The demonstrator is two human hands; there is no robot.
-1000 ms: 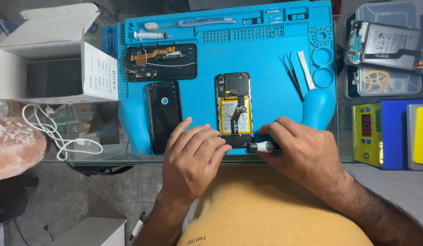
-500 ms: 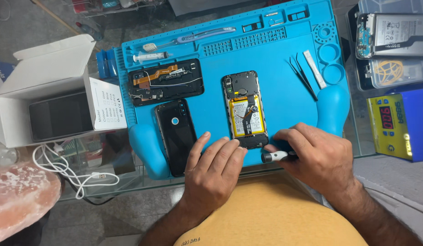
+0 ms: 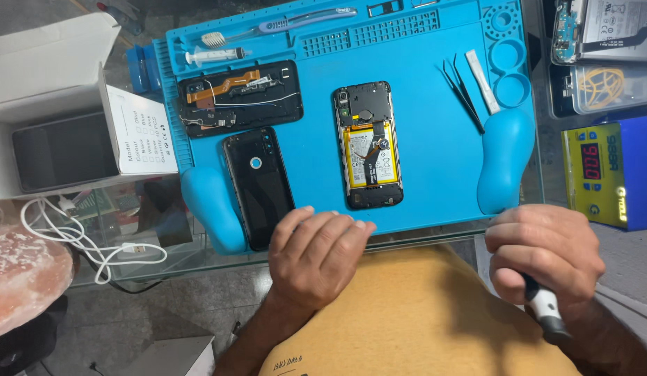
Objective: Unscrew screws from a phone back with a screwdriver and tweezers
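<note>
Just beyond the flat, spread left hand (image 3: 315,259), the opened phone (image 3: 369,145); right hand (image 3: 545,257) fisted around a screwdriver (image 3: 544,310), well apart

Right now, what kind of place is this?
Probably a phone repair bench. An opened smartphone with its battery exposed lies on a blue repair mat, black tweezers lie beside it, and the right hand holds a small screwdriver.

The right hand (image 3: 546,261) hides the front end of the white-and-black screwdriver handle (image 3: 544,313); above the blue silicone work mat (image 3: 435,125), the clear plastic parts tray (image 3: 605,31) is cut off.
</note>
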